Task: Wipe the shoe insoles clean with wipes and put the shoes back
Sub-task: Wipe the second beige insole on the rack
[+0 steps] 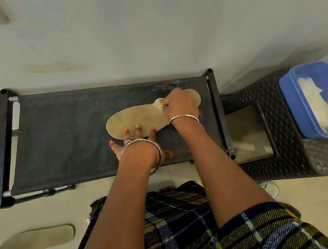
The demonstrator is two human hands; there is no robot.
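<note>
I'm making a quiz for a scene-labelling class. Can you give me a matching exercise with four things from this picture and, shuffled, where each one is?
Things:
1. insole being wiped
2. second insole
3. crumpled wipe
4. blue tub

Places:
A. on the wicker stool
B. gripped by the right hand
C. on the floor
D. on the black fabric rack

Pairs: 1-D, 2-C, 3-B, 4-A
</note>
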